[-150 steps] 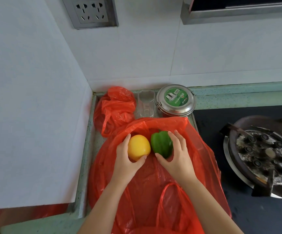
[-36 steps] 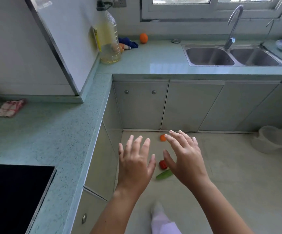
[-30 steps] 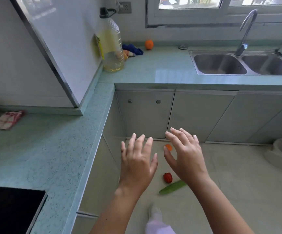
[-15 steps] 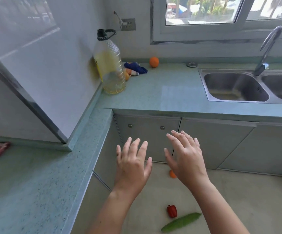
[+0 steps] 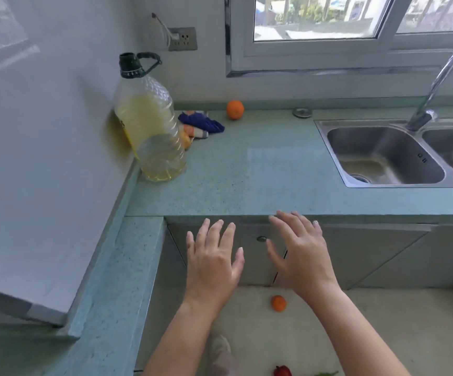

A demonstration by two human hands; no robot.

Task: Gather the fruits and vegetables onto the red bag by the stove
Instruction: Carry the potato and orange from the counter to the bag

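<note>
The left hand (image 5: 214, 264) and right hand (image 5: 301, 256) hover side by side, fingers spread and straight, holding nothing, just short of the worktop (image 5: 247, 180) edge. Beyond them an orange (image 5: 235, 110) sits at the back wall, right of a blue cloth (image 5: 202, 123) and an oil bottle (image 5: 152, 131) whose yellow label is turned away, unreadable; the sink (image 5: 382, 156) lies to their right. Below the hands, on the floor (image 5: 382, 321), lie a small tangerine (image 5: 278, 303) and a red pepper (image 5: 282, 371).
</note>
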